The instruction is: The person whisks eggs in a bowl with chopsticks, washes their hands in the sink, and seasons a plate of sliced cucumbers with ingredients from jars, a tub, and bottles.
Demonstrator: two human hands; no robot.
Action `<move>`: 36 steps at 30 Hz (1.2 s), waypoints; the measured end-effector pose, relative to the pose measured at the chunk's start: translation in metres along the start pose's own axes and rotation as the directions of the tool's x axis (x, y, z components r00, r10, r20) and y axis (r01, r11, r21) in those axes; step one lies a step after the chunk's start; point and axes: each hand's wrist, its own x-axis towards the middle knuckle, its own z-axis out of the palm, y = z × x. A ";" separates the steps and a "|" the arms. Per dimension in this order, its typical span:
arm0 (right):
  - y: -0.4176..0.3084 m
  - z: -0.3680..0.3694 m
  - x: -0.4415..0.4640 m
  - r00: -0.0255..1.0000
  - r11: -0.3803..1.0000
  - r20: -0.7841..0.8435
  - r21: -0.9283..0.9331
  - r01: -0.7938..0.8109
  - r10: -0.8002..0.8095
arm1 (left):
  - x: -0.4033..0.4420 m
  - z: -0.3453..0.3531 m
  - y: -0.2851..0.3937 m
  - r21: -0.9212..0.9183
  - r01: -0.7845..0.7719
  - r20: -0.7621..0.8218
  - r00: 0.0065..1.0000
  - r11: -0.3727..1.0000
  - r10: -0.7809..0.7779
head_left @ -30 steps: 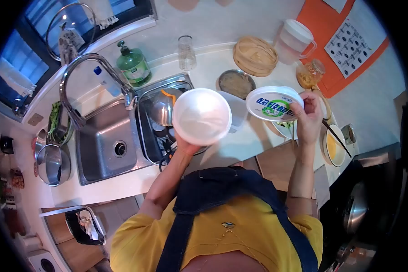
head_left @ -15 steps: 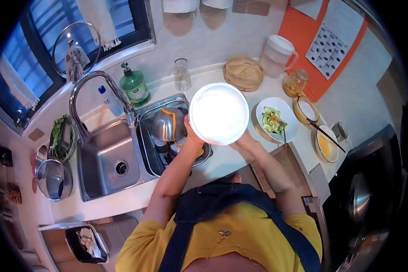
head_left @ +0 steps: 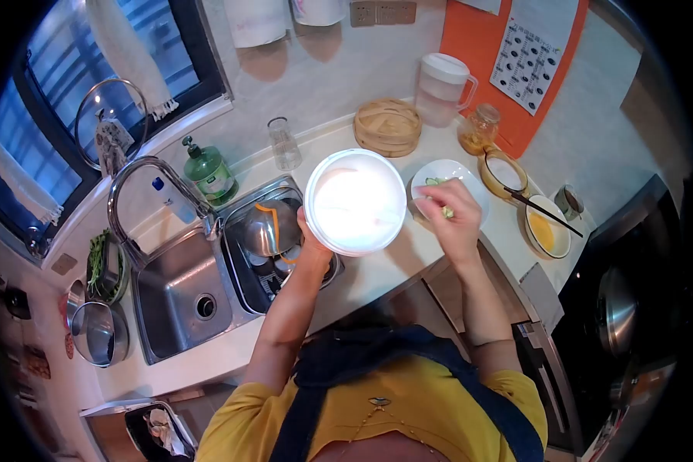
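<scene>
My left hand (head_left: 316,240) grips a white round bowl (head_left: 356,202) by its left edge, above the counter. Glare washes out the bowl's surface, so I cannot tell what it holds. My right hand (head_left: 456,223) hangs over a white plate (head_left: 479,202), its fingers drawn together. A pale yellow-green bit shows among those fingers; whether it is held or lies behind them I cannot tell. Green slices on the plate are mostly hidden by the hand.
Left lies a sink (head_left: 179,285) with a drying basket (head_left: 231,258) holding a metal bowl (head_left: 268,229). A bamboo steamer (head_left: 387,127), water pitcher (head_left: 439,91) and glass jar (head_left: 479,131) stand behind. On the right are a bowl of yellow liquid (head_left: 545,231), chopsticks (head_left: 545,209) and a stove (head_left: 631,308).
My right hand has let go of the white bowl and moved right, over the plate. My left hand alone now holds the bowl. The whole view has shifted slightly.
</scene>
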 end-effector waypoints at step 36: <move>0.174 -0.109 -0.010 0.724 0.732 0.607 0.322 -0.600 0.326 | 0.001 0.056 -0.163 0.162 -0.170 -0.093 0.978 0.972 0.187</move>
